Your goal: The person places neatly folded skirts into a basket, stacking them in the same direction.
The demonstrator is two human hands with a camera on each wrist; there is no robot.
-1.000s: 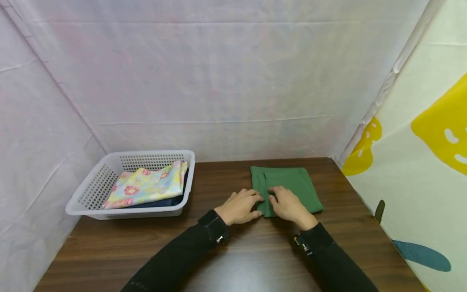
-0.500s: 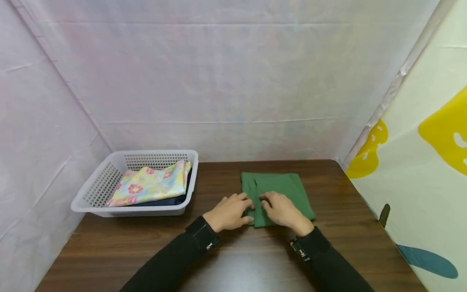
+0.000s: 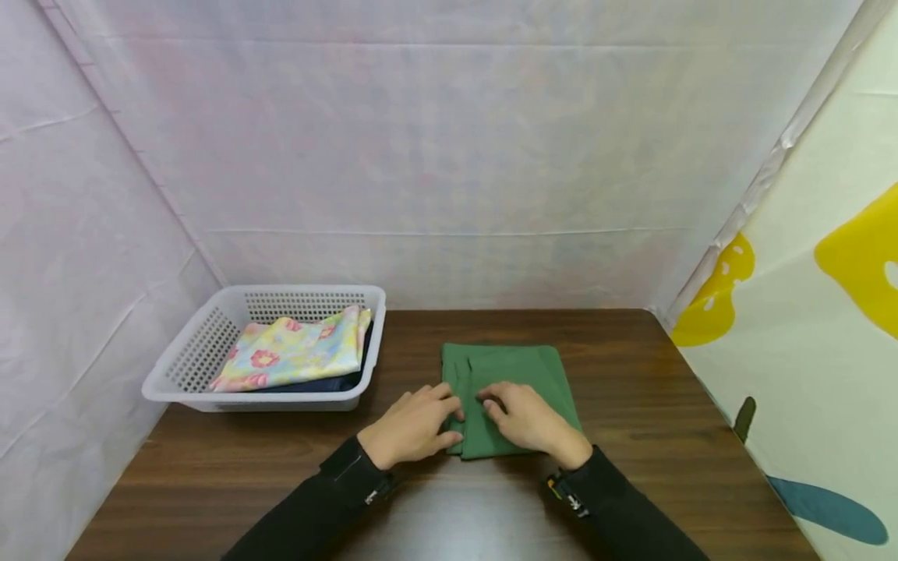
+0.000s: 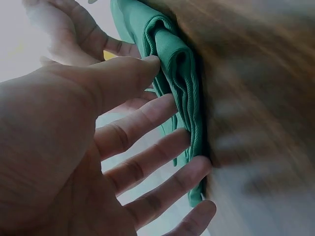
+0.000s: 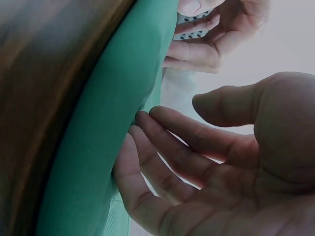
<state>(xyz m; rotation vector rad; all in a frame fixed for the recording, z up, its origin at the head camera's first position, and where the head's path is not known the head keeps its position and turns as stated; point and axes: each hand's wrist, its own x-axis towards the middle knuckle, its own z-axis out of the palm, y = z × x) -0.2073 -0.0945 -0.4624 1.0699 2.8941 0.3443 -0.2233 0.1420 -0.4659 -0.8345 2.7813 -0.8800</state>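
Observation:
A folded green cloth (image 3: 519, 366) lies flat on the wooden table, layered folds along its left side. My left hand (image 3: 414, 425) is at that left side. In the left wrist view its spread fingers (image 4: 162, 105) and thumb meet the folded edge (image 4: 182, 64) without closing round it. On top of the cloth rests my right hand (image 3: 529, 421), fingers gently bent. The right wrist view shows its fingertips (image 5: 127, 152) against the green fabric (image 5: 98, 118), the thumb held apart.
A white perforated basket (image 3: 171, 382) stands at the table's left back, holding a folded floral cloth (image 3: 295, 351) over a dark blue one (image 3: 337, 383). White sheeting (image 3: 421, 156) rises behind the table (image 3: 631, 436), and a patterned sheet (image 3: 807, 374) hangs along the right.
The green cloth has slid left and nearer to me across the table, both hands moving along with it. The head view has shifted slightly; the basket's contents look unchanged.

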